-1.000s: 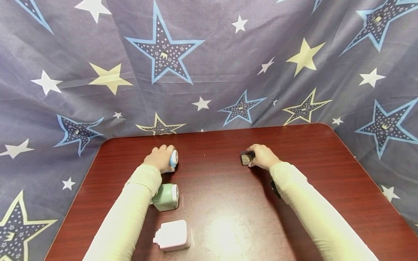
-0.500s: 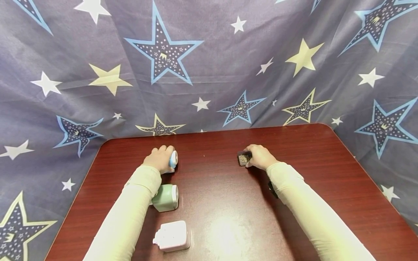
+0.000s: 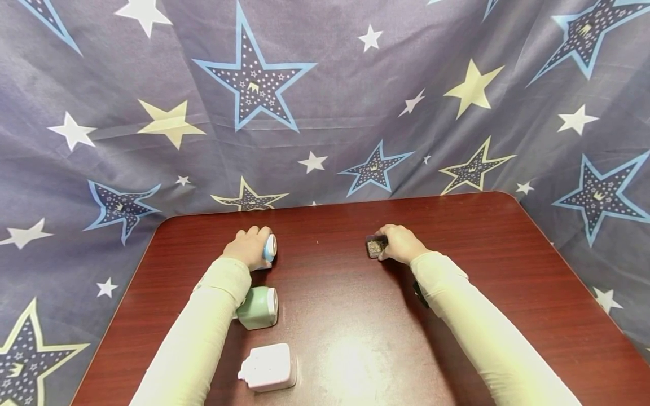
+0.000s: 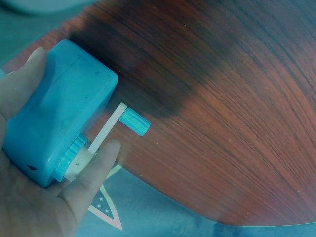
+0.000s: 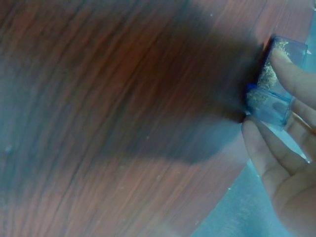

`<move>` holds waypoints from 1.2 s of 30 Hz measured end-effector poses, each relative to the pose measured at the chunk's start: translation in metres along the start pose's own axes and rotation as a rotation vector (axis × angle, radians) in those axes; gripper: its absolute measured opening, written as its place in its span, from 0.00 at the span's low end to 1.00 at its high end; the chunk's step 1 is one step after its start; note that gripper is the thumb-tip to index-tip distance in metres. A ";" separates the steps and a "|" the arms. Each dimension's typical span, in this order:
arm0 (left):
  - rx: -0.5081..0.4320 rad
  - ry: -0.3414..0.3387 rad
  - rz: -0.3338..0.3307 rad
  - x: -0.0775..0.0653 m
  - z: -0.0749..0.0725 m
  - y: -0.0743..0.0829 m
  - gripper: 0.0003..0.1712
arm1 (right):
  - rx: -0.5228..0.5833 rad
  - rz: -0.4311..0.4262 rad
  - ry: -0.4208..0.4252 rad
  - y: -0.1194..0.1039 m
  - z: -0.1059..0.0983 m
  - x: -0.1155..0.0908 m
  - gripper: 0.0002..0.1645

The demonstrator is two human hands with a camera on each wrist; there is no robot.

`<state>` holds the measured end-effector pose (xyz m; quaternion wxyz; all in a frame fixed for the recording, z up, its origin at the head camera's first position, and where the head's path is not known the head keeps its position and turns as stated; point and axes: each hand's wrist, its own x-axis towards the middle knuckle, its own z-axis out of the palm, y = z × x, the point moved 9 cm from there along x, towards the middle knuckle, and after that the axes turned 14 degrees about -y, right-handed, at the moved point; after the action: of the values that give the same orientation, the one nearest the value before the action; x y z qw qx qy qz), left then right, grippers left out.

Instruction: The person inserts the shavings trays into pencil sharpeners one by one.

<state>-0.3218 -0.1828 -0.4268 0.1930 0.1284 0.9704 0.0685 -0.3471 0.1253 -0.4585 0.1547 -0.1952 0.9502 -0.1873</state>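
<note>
One clear box has shifted leftward in the right fingers; left fingers hold the blue crank device

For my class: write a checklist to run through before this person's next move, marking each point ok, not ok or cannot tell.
1. Left hand holding the blue sharpener: ok, fingers and thumb grip its body.
2. Right hand holding the see-through container: ok, held between thumb and fingers.
3. Container emptied: not ok, shavings lie inside.
4. Container and blue sharpener joined: not ok, they are well apart.
5. Green sharpener and pink sharpener off the line between the hands: ok, both lie nearer the person.
6. Blue sharpener's opening ready for the container: cannot tell, no opening shows.
</note>
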 end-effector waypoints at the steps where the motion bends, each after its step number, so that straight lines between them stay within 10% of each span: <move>1: 0.001 0.001 -0.001 0.000 0.000 0.000 0.38 | 0.000 0.000 -0.002 -0.001 0.000 0.000 0.36; 36: 0.011 0.004 0.006 0.002 0.002 -0.002 0.38 | 0.001 -0.014 -0.011 -0.019 0.004 0.007 0.35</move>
<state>-0.3237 -0.1841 -0.4295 0.1899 0.1321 0.9708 0.0639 -0.3462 0.1050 -0.4561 0.1589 -0.2027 0.9479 -0.1876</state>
